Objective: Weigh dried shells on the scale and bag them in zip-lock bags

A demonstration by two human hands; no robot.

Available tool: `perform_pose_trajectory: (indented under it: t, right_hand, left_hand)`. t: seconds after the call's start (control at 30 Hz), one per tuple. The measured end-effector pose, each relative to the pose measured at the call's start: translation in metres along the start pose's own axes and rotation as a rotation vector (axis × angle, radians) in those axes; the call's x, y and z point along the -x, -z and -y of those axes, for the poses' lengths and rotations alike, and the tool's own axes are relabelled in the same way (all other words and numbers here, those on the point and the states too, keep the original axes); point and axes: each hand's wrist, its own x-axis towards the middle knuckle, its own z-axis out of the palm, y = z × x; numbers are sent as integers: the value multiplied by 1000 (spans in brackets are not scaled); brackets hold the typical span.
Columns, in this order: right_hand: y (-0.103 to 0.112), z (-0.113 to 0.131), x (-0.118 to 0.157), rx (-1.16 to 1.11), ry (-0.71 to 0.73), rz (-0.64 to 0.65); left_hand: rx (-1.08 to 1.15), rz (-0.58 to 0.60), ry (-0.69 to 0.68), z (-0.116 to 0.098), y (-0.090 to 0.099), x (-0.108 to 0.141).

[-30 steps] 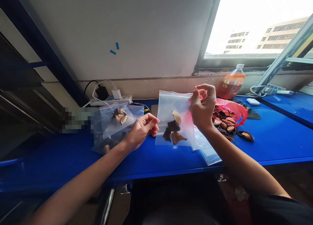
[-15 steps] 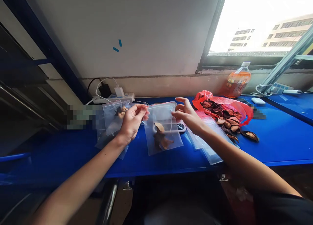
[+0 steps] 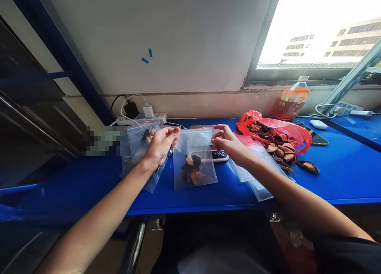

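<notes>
My left hand [image 3: 160, 145] pinches the upper left corner of a clear zip bag [image 3: 195, 147] between thumb and fingers. The bag hangs upright above the blue table, with several dried brown husk-like pieces [image 3: 193, 170] at its bottom. At its upper right edge, my right hand [image 3: 226, 142] has bent fingers spread apart; I see nothing held in them. Partly behind the bag lies a small scale-like device with a dark button panel [image 3: 219, 155]. Other filled clear bags [image 3: 133, 147] lie left, partly behind my left hand.
A red plastic bag [image 3: 250, 116] spills dried husks [image 3: 281, 147] at right, one loose piece [image 3: 308, 166] beside it. Flat zip bags [image 3: 258, 188] lie under my right forearm. Behind stand an orange drink bottle [image 3: 294, 99], a white case [image 3: 318, 124] and a power strip [image 3: 159, 117].
The bag has shifted slightly left and hangs straighter, its contents settled lower. My right fingers have curled in a little beside its edge. The whole view has shifted slightly.
</notes>
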Motion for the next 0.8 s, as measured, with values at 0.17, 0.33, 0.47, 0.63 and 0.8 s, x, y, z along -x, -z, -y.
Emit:
perform_pose_trajectory:
  t: [0.17,0.33,0.47,0.63,0.8]
  right_hand:
    - [-11,0,9,-68,62,129]
    - [-6,-7,3,18,128,-1]
    - [0,-13,-5,37,139,-94]
    - [4,-12,-4,323,223,-132]
    - [-5,21,0,865,688,-136]
  left_hand:
    - [-22,-3,-28,-2,-1,2]
    - [-78,6,-34,-1,-1,3]
    - [-160,52,-15,-2,1,3]
    - [-272,91,-27,-8,4,5]
    - [-420,85,-148,-19,-8,17]
